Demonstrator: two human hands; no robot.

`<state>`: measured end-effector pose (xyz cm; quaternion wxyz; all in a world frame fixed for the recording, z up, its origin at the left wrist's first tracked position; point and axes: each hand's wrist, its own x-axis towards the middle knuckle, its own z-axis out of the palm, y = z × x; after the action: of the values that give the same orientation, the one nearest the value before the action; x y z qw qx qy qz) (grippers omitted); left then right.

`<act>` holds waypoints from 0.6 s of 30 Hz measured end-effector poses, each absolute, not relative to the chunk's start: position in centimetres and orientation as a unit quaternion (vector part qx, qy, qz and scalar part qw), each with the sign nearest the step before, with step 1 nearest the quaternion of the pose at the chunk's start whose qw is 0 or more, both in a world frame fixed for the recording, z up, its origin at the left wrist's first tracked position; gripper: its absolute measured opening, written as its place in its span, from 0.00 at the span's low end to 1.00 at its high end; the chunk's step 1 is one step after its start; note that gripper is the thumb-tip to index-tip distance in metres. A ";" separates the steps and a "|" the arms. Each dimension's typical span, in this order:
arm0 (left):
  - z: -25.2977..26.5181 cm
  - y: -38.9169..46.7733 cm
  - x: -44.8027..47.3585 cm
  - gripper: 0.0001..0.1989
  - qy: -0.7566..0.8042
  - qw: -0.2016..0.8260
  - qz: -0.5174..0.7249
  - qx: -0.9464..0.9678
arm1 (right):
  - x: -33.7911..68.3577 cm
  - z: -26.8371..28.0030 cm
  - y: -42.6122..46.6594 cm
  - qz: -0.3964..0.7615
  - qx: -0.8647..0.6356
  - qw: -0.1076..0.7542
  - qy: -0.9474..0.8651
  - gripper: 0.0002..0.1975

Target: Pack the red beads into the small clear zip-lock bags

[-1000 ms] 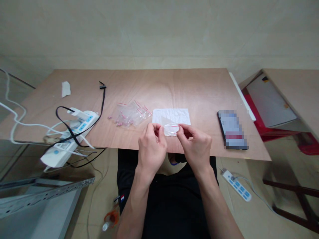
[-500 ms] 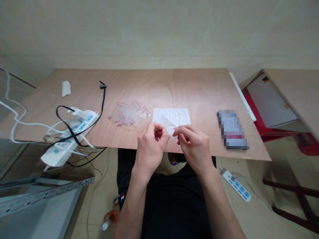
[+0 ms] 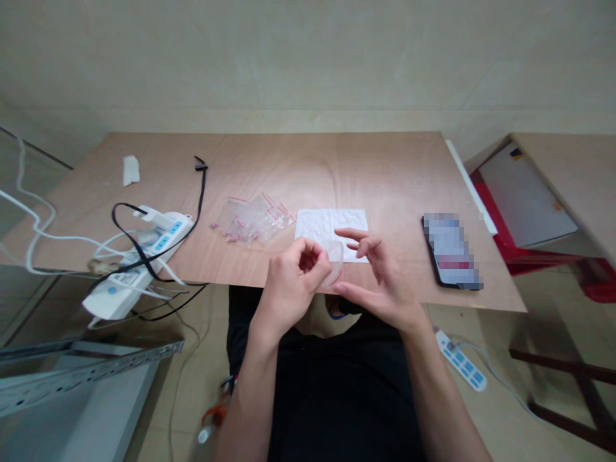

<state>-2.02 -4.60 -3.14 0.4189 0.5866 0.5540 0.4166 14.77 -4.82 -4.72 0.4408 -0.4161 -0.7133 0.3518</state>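
While the left hand [image 3: 291, 277] is pinching a clear bag [image 3: 337, 254] over the bench [image 3: 385, 183], the right hand [image 3: 387, 282] is holding its fingers wide beside it; other bags [image 3: 255, 219] are lying leftward, this one seemingly unfinished

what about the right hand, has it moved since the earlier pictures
Yes: judged against the near edge of the tabletop, the right hand has spread, its thumb nearer that edge and its forefinger farther.

A pale wall [image 3: 308, 64] runs behind the far edge of the wooden table [image 3: 385, 167], whose top catches a soft sheen. Past its right edge stand another table [image 3: 577, 154] and red furniture [image 3: 599, 280]; beige floor [image 3: 505, 430] shows below the near edge.
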 end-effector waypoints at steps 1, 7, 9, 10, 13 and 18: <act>-3.2 -4.6 -2.1 0.07 0.549 0.432 0.420 0.579 | 14.8 -5.1 -4.7 0.373 -0.401 0.449 -0.706 0.28; -3.4 -4.4 -2.0 0.10 0.523 0.502 0.453 0.519 | 14.1 -7.2 -4.2 0.384 -0.390 0.456 -0.702 0.29; -3.7 -4.2 -1.8 0.10 0.518 0.513 0.472 0.496 | 13.8 -7.4 -4.2 0.373 -0.398 0.479 -0.688 0.23; -4.0 -4.1 -1.7 0.10 0.516 0.516 0.485 0.482 | 13.8 -7.4 -4.3 0.375 -0.403 0.483 -0.681 0.22; -5.1 -3.1 -0.9 0.10 0.502 0.541 0.566 0.368 | 14.2 -7.0 -3.6 0.362 -0.429 0.467 -0.683 0.20; -6.5 -0.7 1.0 0.20 0.376 0.728 0.568 0.081 | 15.3 -3.8 -0.3 0.194 -0.392 0.287 -0.852 0.19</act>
<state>0.97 -0.71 -6.48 0.7279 0.0807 0.3763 0.5675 15.34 -0.28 -3.80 0.2870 -0.3923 -0.8521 0.1941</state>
